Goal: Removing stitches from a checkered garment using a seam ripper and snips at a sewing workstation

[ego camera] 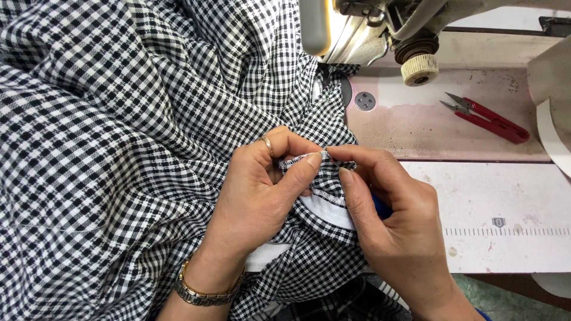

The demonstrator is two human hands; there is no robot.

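Both hands [262,196] [392,220] pinch checked fabric [119,148] beside red snips [491,120].

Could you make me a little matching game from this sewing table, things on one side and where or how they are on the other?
Things:
1. checked fabric
2. red thread snips
3. wristwatch
4. ring

Places or states:
A. lying on the machine bed, untouched
B. on a finger of the left hand
C. pinched at its stitched edge by both hands
D. around the left wrist

Pairs: 1-C, 2-A, 3-D, 4-B
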